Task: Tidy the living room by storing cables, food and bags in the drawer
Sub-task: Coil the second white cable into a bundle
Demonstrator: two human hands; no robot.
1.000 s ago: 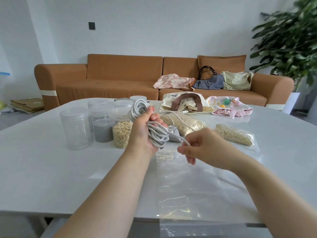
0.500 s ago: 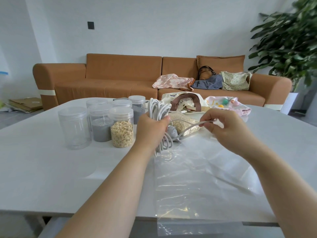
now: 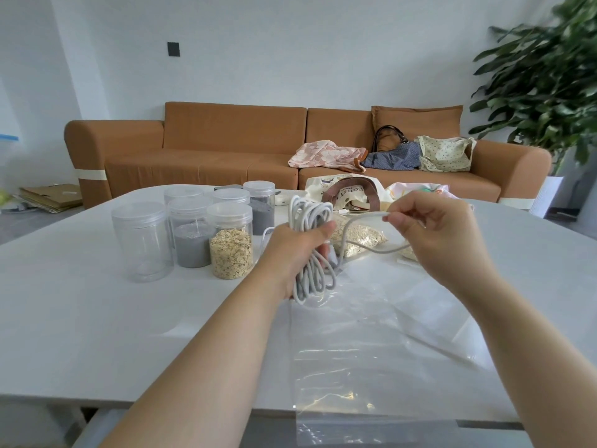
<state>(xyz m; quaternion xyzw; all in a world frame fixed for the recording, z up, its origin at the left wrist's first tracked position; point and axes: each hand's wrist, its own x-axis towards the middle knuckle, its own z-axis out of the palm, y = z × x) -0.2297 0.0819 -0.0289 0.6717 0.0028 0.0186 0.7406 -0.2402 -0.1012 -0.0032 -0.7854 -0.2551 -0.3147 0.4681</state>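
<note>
**Cable coil held over the tabletop, both grips engaged**

1. Far left, flattened cardboard (image 3: 51,197) lies on the floor beside the brown sofa (image 3: 226,140).
2. On the left part of the white tabletop (image 3: 80,302) stands a cluster of lidded clear jars. An empty jar (image 3: 142,240) is at the front left and a jar of grey powder (image 3: 190,237) stands next to it. A jar of oats (image 3: 230,240) is at the front right, with more jars behind.
3. Just right of the jars, your left grip (image 3: 294,250) is clenched round a coil of grey-white cable (image 3: 310,211). Its loops stand upright above and below the fist. Whether the lowest loops touch anything cannot be told.
4. One loose strand (image 3: 365,218) loops from the coil across to your right grip (image 3: 442,234), which pinches it between thumb and forefinger near the height of the coil's top.
5. Behind the strand, a bag of oats (image 3: 358,236) lies on the tabletop. Behind that is a cream tote with brown handles (image 3: 349,189).
6. Beneath the coil and your right forearm, a large clear plastic bag (image 3: 371,334) lies flat. Its near end hangs past the tabletop's front edge.
7. On the sofa's right seat, three fabric bags sit side by side: pink (image 3: 326,155), blue (image 3: 391,158) and cream dotted (image 3: 444,153).
8. A leafy plant (image 3: 549,76) stands far right.
</note>
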